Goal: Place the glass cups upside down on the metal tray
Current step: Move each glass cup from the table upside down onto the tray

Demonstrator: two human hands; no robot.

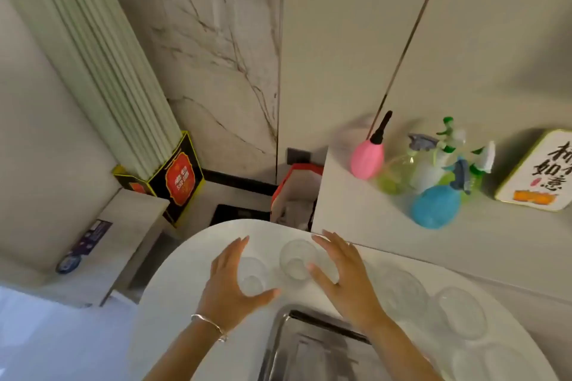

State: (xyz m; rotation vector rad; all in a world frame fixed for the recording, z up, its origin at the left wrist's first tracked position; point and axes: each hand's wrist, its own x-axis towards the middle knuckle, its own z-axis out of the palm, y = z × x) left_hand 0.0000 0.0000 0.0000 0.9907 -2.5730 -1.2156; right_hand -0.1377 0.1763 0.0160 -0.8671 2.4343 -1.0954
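1. Clear glass makes up every cup here, each round and smooth with a thick base; they stand on a white round table [173, 297] with a matte top.
2. Polished metal tray [288, 346], rectangular with rounded corners and a raised rim, lies at the table's near edge between the two forearms; no cup shows on the part of it in view.
3. One glass cup [252, 275] stands near the table's far edge, and the left hand [230, 281] curves around it with fingers spread apart; whether they touch the glass cannot be told.
4. A second glass cup [297, 258] stands just beside the first, toward the far edge, and the right hand [343, 275] is spread open beside it, thumb close to its wall.
5. More glass cups [461, 311] stand along the table's right edge, blurred.
6. A thin silver bracelet [210, 325] circles the left wrist.
7. On a pale counter [371, 223] beyond the table's far right edge stand a pink rubber bulb [366, 161] and a blue spray bottle [433, 207].
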